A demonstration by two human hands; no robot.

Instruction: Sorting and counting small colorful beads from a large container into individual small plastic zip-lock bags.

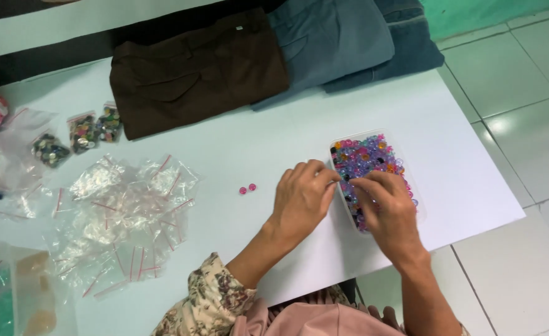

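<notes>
A clear plastic tray (338,144) full of small pink, purple and orange buttons (364,155) sits near the right end of the white table (274,137). My right hand (389,208) rests over the tray's near half, fingers dipped among the buttons. At the tray's left rim my left hand (302,196) has its fingertips pinched together; what they hold is too small to tell. Two pink buttons (248,188) lie loose on the table left of my left hand.
A pile of empty clear zip bags (131,218) lies at left. Three small bags of mixed buttons (82,134) sit behind it. Folded brown (193,71) and blue-grey trousers (343,37) lie at the back. The table's right edge drops to a tiled floor (523,137).
</notes>
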